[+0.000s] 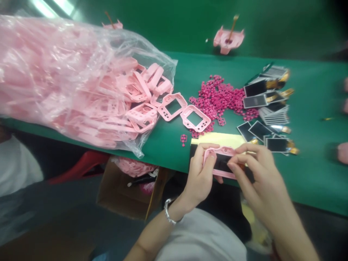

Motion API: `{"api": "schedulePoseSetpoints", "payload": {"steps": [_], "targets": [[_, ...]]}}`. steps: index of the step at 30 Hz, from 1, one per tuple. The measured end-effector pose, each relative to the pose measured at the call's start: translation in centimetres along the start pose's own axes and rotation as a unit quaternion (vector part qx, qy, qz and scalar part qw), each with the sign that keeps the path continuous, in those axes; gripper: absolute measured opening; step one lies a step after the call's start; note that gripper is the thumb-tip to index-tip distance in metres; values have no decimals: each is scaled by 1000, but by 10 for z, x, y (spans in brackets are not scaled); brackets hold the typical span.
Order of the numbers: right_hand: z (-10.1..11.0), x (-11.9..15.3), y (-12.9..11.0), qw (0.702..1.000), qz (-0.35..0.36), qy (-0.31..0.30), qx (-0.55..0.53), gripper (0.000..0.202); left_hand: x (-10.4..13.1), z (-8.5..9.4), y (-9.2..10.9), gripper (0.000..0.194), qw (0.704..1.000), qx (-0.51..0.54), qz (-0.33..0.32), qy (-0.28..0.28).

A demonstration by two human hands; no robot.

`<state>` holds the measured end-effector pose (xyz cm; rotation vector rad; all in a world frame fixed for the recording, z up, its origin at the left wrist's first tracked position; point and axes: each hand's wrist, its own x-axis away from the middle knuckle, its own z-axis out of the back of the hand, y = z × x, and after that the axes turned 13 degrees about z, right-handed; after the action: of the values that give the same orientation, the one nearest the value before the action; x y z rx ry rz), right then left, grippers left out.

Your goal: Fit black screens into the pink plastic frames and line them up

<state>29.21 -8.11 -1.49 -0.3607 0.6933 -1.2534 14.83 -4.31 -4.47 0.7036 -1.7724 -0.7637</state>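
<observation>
A pink plastic shell (224, 174) with a dark screen in its opening is held over the table's front edge. My left hand (200, 175) grips its left end, thumb on the inner side. My right hand (254, 170) is at its right end, with thumb and forefinger pinched together at the screen's edge; what lies between those fingertips is too small to make out. Just behind the hands lies a pale yellow pad (221, 139). Two pink frames (196, 119) rest left of it, touching one another.
A clear bag (67, 79) of pink shells covers the table's left side. Magenta button pieces (217, 96) lie in a heap at the centre, screens (276, 145) to their right. A pink part (228, 39) stands farther back. Below the edge is a cardboard box (122, 199).
</observation>
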Motion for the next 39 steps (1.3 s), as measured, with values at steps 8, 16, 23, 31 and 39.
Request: {"api": "schedulePoseSetpoints", "payload": {"steps": [8, 16, 23, 31, 39], "targets": [[-7, -19, 22, 990, -55, 124, -41, 16, -1, 0, 4, 26, 996, -23, 0, 82], [-32, -75, 57, 983, -105, 89, 118, 19, -2, 11, 13, 23, 995, 25, -51, 88], [-32, -60, 55, 978, -121, 132, 111, 23, -6, 11, 9, 34, 995, 57, -54, 68], [-40, -69, 52, 974, -143, 126, 121, 26, -6, 12, 8, 34, 993, 44, -61, 87], [-37, -67, 49, 969, -133, 183, 98, 26, -9, 12, 8, 34, 987, 37, -91, 125]]}}
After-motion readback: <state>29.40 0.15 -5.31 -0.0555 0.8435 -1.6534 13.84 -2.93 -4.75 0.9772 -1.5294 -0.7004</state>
